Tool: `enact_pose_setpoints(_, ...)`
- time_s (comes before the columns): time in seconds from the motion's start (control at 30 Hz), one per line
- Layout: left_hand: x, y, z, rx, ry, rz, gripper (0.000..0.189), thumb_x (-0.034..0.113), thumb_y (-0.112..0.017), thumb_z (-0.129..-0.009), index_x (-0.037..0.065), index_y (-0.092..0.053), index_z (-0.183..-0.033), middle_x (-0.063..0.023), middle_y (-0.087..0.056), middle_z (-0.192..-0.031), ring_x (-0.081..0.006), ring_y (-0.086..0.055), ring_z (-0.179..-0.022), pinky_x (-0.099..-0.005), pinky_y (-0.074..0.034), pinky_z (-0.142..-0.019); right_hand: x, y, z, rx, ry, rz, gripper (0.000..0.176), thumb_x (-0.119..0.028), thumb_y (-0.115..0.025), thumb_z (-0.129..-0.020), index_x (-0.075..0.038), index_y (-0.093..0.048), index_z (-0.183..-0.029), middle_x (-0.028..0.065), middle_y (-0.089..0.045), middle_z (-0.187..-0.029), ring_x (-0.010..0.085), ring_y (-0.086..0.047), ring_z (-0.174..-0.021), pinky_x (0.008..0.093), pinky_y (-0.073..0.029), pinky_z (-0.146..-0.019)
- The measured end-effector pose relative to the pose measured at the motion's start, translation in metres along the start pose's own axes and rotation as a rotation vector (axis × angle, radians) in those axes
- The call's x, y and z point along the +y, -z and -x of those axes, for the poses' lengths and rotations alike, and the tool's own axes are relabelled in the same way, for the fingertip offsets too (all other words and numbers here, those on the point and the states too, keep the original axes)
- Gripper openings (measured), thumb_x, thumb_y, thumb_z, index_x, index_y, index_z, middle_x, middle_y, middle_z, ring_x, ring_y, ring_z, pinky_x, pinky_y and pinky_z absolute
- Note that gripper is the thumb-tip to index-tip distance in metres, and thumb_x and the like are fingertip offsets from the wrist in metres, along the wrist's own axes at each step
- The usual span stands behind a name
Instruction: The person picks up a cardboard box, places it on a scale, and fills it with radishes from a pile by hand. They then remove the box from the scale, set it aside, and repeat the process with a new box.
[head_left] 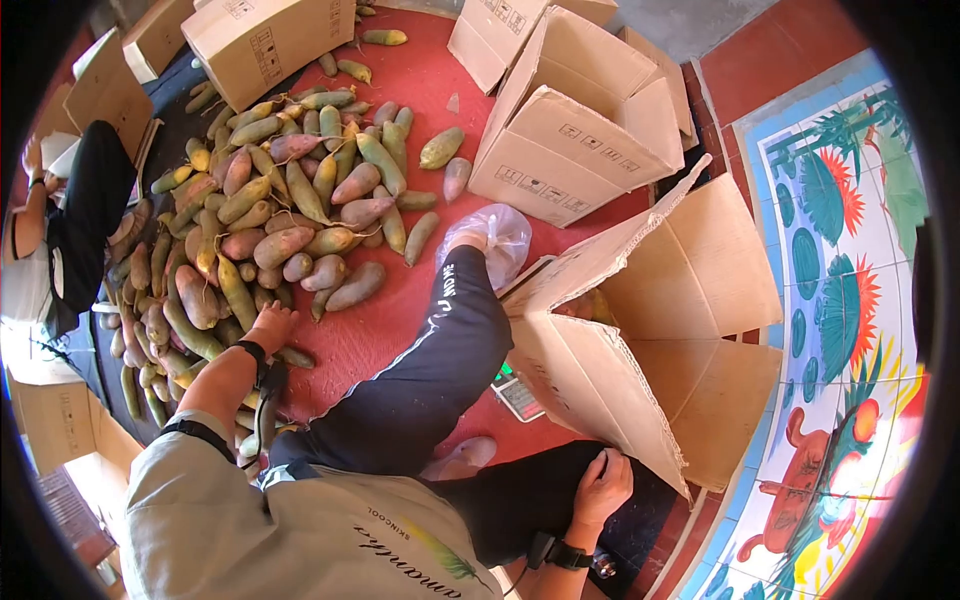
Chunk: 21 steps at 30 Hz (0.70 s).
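A large pile of oblong green, yellow and pinkish fruits (280, 210) lies on the red floor. My left hand (271, 325), with a black band at the wrist, reaches to the pile's near edge and touches the fruits there; its fingers are hidden from me. My right hand (602, 486), a dark watch on its wrist, rests with curled fingers on my dark trouser knee, against the lower edge of an open cardboard carton (640, 380) tipped on its side. My leg stretches forward, the foot wrapped in a clear plastic bag (498, 238).
A small scale (517, 393) sits by the carton's near flap. More cartons (575, 130) (270, 40) stand at the back. Another person in black (85, 215) sits at the far left beside the pile. A painted tile floor (850, 300) lies to the right.
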<state>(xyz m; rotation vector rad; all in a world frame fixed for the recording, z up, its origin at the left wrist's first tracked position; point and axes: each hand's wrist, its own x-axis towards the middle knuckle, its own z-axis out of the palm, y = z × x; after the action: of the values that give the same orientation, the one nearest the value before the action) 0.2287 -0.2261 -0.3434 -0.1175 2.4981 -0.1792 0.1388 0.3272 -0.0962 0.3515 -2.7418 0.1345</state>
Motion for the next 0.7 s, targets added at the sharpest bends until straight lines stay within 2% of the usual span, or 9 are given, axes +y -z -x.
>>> enact_pose_setpoints(0.13, -0.016, 0.019, 0.004, 0.040, 0.000, 0.012, 0.038, 0.014, -0.066, -0.073, 0.010, -0.052, -0.109, -0.0100, -0.059, -0.107, -0.0294, -0.054, -0.107, -0.0378, -0.044, -0.089, -0.004, 0.001, -0.002, 0.012, 0.000, -0.012, 0.006, -0.007, -0.057, -0.081, -0.001, -0.057, -0.085, 0.0144, -0.055, -0.075, 0.0344, -0.054, -0.069, 0.0434, -0.044, -0.062)
enact_pose_setpoints(0.2, -0.016, 0.037, 0.008, 0.151, 0.078, 0.334, 0.037, 0.016, -0.063, -0.079, 0.006, -0.051, -0.112, -0.0158, -0.061, -0.104, -0.0312, -0.059, -0.100, -0.0365, -0.047, -0.086, -0.004, 0.001, -0.002, 0.024, 0.003, -0.020, 0.006, -0.007, -0.057, -0.081, -0.001, -0.057, -0.085, 0.0144, -0.055, -0.075, 0.0342, -0.055, -0.069, 0.0430, -0.044, -0.063)
enact_pose_setpoints(0.23, -0.013, 0.045, 0.012, 0.154, 0.081, 0.328, 0.037, 0.016, -0.063, -0.079, 0.006, -0.051, -0.112, -0.0158, -0.061, -0.104, -0.0312, -0.059, -0.100, -0.0365, -0.047, -0.086, -0.003, 0.000, -0.002, 0.027, 0.005, -0.024, 0.006, -0.007, -0.057, -0.081, -0.001, -0.057, -0.084, 0.0144, -0.056, -0.076, 0.0340, -0.055, -0.069, 0.0430, -0.044, -0.063)
enact_pose_setpoints(0.3, -0.003, 0.061, 0.019, 0.271, 0.147, 0.801, 0.038, 0.017, -0.064, -0.080, 0.002, -0.049, -0.112, -0.0212, -0.060, -0.103, -0.0352, -0.058, -0.100, -0.0393, -0.046, -0.085, -0.003, 0.000, -0.002, 0.036, 0.006, -0.031, 0.006, -0.007, -0.057, -0.081, -0.001, -0.057, -0.084, 0.0144, -0.056, -0.076, 0.0338, -0.055, -0.070, 0.0429, -0.044, -0.063)
enact_pose_setpoints(0.43, 0.020, 0.062, 0.023, 0.325, 0.007, 1.050, 0.041, 0.021, -0.062, -0.082, 0.000, -0.048, -0.115, -0.0245, -0.060, -0.104, -0.0404, -0.056, -0.100, -0.0415, -0.046, -0.084, -0.001, -0.001, 0.000, 0.070, 0.000, -0.062, 0.006, -0.007, -0.058, -0.080, -0.002, -0.057, -0.083, 0.0140, -0.055, -0.074, 0.0334, -0.055, -0.069, 0.0429, -0.044, -0.062)
enact_pose_setpoints(0.53, 0.040, 0.056, 0.022, 0.218, 0.010, 0.880, 0.037, 0.022, -0.061, -0.083, 0.002, -0.051, -0.112, -0.0232, -0.061, -0.101, -0.0399, -0.057, -0.098, -0.0415, -0.046, -0.082, 0.002, 0.000, 0.003, 0.090, -0.011, -0.072, 0.006, -0.007, -0.059, -0.080, -0.002, -0.057, -0.083, 0.0137, -0.055, -0.073, 0.0332, -0.055, -0.068, 0.0429, -0.044, -0.062)
enact_pose_setpoints(0.6, 0.044, 0.026, 0.013, 0.181, 0.016, 0.863, 0.034, 0.022, -0.060, -0.083, 0.004, -0.054, -0.111, -0.0223, -0.061, -0.100, -0.0387, -0.058, -0.097, -0.0419, -0.047, -0.081, 0.004, -0.001, 0.006, 0.108, -0.016, -0.075, 0.006, -0.007, -0.059, -0.079, -0.002, -0.058, -0.083, 0.0136, -0.055, -0.072, 0.0331, -0.054, -0.067, 0.0429, -0.044, -0.061)
enact_pose_setpoints(0.67, 0.049, 0.022, 0.015, 0.049, 0.070, 0.784, 0.035, 0.020, -0.061, -0.083, 0.005, -0.054, -0.113, -0.0215, -0.061, -0.099, -0.0380, -0.058, -0.096, -0.0423, -0.047, -0.081, 0.007, 0.000, 0.009, 0.110, -0.027, -0.086, 0.007, -0.007, -0.059, -0.079, -0.002, -0.058, -0.083, 0.0136, -0.054, -0.072, 0.0331, -0.054, -0.067, 0.0430, -0.043, -0.061)
enact_pose_setpoints(0.7, 0.048, 0.019, 0.013, 0.091, 0.089, 0.747, 0.036, 0.021, -0.064, -0.079, 0.003, -0.053, -0.108, -0.0195, -0.063, -0.097, -0.0361, -0.059, -0.096, -0.0419, -0.047, -0.081, 0.008, 0.002, 0.010, 0.115, -0.033, -0.083, 0.007, -0.007, -0.059, -0.079, -0.002, -0.058, -0.083, 0.0136, -0.054, -0.072, 0.0331, -0.054, -0.067, 0.0430, -0.043, -0.061)
